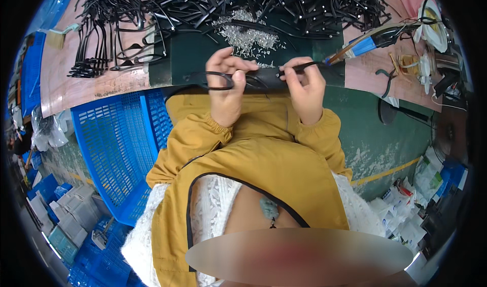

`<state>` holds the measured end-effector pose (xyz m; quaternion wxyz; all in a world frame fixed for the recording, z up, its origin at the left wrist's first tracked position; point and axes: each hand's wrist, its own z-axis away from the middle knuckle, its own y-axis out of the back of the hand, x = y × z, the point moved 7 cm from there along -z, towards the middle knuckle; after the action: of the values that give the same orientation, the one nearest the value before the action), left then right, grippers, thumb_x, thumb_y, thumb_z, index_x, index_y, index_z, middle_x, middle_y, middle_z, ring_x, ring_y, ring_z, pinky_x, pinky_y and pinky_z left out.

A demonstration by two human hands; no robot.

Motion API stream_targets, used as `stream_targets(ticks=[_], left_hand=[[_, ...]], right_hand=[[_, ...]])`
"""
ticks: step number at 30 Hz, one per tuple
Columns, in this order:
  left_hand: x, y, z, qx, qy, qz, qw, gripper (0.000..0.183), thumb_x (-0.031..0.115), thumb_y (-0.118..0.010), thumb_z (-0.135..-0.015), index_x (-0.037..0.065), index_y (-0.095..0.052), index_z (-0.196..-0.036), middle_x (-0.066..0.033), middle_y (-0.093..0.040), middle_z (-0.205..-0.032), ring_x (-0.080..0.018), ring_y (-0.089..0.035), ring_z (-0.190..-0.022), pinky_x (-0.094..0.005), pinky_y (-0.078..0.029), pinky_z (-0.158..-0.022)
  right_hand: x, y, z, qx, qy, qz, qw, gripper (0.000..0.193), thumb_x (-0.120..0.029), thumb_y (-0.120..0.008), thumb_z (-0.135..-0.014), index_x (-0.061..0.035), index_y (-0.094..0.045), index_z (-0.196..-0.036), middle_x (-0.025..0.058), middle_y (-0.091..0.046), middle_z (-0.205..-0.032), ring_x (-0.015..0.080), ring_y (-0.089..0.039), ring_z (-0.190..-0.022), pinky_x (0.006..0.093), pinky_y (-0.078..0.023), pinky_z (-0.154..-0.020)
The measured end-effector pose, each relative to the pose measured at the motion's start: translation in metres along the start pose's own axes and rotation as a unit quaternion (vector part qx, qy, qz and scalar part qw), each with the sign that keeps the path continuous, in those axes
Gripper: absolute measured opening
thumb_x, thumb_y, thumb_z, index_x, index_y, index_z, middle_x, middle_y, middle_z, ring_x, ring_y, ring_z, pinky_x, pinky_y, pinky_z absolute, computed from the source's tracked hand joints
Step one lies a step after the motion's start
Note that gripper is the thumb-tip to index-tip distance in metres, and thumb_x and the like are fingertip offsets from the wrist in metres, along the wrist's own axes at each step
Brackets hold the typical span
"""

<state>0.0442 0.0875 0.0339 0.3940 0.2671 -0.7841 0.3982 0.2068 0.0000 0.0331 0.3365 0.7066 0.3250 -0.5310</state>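
My left hand (227, 81) is closed on a black eyeglass frame (219, 87), its rims showing on either side of the thumb. To the right, my right hand (306, 86) pinches a black eyeglass temple (304, 66) between thumb and fingers. The temple's inner end points at the frame, with a gap between them. Just beyond both hands, a pile of small clear and silvery pieces (248, 36) lies on the dark green mat (190, 51). A few of these pieces lie close to the left fingertips. Fingers partly hide the frame's middle.
Loose black temples (203, 5) heap along the table's far side. Several assembled frames (91, 64) stand at the left. A blue-wrapped tool (362, 46) slants in from the right, near my right hand. Pliers (387, 79) lie at the right edge. A blue basket (114, 145) stands below left.
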Motion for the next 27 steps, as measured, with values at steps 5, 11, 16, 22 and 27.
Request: stream_targets(ticks=[5, 11, 16, 22, 27], left_hand=[[-0.021, 0.034, 0.029, 0.089, 0.118, 0.051, 0.988, 0.056, 0.013, -0.066, -0.102, -0.001, -0.034, -0.146, -0.0136, -0.062, -0.11, -0.0273, -0.066, -0.109, -0.0438, -0.052, -0.104], [-0.008, 0.026, 0.013, 0.049, 0.144, 0.122, 0.981, 0.043, 0.01, -0.061, -0.104, -0.002, -0.039, -0.139, -0.0214, -0.064, -0.123, -0.0345, -0.064, -0.124, -0.0429, -0.053, -0.106], [0.012, -0.006, 0.001, -0.029, 0.085, -0.071, 0.993, 0.032, 0.008, -0.063, -0.102, -0.001, -0.049, -0.13, -0.0106, -0.065, -0.102, -0.0182, -0.065, -0.098, -0.0334, -0.055, -0.088], [0.037, -0.047, -0.022, -0.251, -0.068, -0.481, 0.837, 0.037, 0.008, -0.071, -0.084, -0.002, -0.058, -0.118, -0.0205, -0.067, -0.084, -0.0365, -0.067, -0.071, -0.0423, -0.057, -0.065], [0.031, -0.032, -0.021, -0.322, 0.179, -0.403, 0.837, 0.047, 0.007, -0.076, -0.082, 0.003, -0.053, -0.123, -0.0125, -0.066, -0.081, -0.0283, -0.066, -0.072, -0.0355, -0.054, -0.065]], right_hand=[[0.02, -0.025, -0.003, -0.055, -0.077, -0.068, 0.993, 0.008, 0.008, -0.061, -0.097, 0.0078, -0.063, -0.105, 0.0105, -0.065, -0.106, 0.0163, -0.067, -0.095, 0.0271, -0.058, -0.08], [-0.009, -0.012, -0.011, -0.004, 0.038, -0.083, 0.996, 0.018, -0.003, -0.059, -0.103, 0.0072, -0.07, -0.112, 0.0126, -0.063, -0.114, 0.0161, -0.065, -0.092, 0.0273, -0.056, -0.081], [-0.039, -0.004, -0.008, 0.033, 0.09, -0.06, 0.994, 0.022, -0.007, -0.057, -0.103, 0.0049, -0.071, -0.113, 0.013, -0.058, -0.116, 0.0181, -0.061, -0.097, 0.0295, -0.052, -0.086], [-0.09, 0.0, -0.035, -0.11, 0.111, 0.111, 0.981, 0.019, -0.011, -0.062, -0.099, 0.0039, -0.073, -0.105, 0.0104, -0.064, -0.099, 0.0192, -0.062, -0.089, 0.0308, -0.051, -0.081], [-0.058, -0.004, -0.041, -0.108, 0.009, 0.216, 0.97, 0.017, -0.011, -0.065, -0.097, 0.0048, -0.072, -0.098, 0.0051, -0.065, -0.075, 0.0172, -0.061, -0.067, 0.0308, -0.05, -0.066]])
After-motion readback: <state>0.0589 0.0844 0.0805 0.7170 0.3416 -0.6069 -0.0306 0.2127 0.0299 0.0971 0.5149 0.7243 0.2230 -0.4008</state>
